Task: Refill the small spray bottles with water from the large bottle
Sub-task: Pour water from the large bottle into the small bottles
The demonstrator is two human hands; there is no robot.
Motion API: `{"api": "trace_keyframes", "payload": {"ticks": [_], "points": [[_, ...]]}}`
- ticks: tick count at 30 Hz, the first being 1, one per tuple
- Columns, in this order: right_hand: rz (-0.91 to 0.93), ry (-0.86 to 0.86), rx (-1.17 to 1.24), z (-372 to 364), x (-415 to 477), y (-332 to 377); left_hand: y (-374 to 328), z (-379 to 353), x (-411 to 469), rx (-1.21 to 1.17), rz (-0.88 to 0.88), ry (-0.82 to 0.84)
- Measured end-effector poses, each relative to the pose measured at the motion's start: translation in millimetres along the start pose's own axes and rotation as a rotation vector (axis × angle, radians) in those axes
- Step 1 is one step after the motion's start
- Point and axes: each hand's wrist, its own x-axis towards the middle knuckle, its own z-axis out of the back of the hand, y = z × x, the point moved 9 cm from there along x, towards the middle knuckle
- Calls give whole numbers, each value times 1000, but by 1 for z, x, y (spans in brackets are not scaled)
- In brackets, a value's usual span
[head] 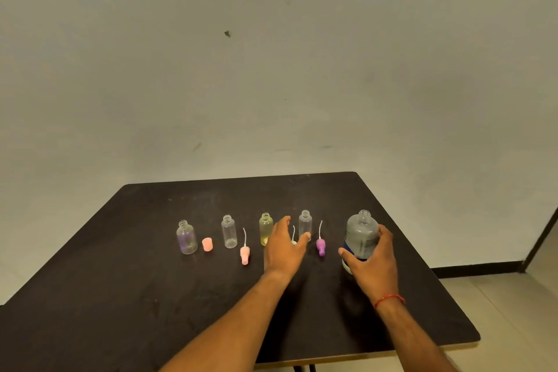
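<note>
Several small open bottles stand in a row on the black table (151,296): a purple-tinted one (186,238), a clear one (229,232), a yellow one (265,228) and another clear one (305,224). The large bottle (361,234), uncapped with a blue label, stands at the right; my right hand (373,264) grips its side. My left hand (283,248) hovers with relaxed fingers between the yellow and the right clear bottle, over a white spray head (293,239). A pink spray head (244,253) and a purple spray head (321,245) lie beside the bottles.
A pink cap (207,244) stands between the two left bottles. The table's right edge runs close to the large bottle; a bare wall rises behind, with tiled floor at the right.
</note>
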Motion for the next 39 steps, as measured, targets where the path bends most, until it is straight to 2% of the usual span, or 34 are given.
{"api": "trace_keyframes", "payload": {"ticks": [7,11,17,22,31,39], "points": [[5,59,-19,-3,8,-2,1,-18,32,128,62,67],[9,61,-62,-4,13,-3,-7,-26,41,153,14,83],[36,96,-92,-3,15,3,-16,-28,42,100,-9,77],[120,157,-155,-1,24,23,-35,-21,32,34,-116,90],[336,298,-511,-7,35,73,-58,14,7,-132,-227,149],[425,318,-711,2,29,98,-70,34,-9,-124,-304,174]]}}
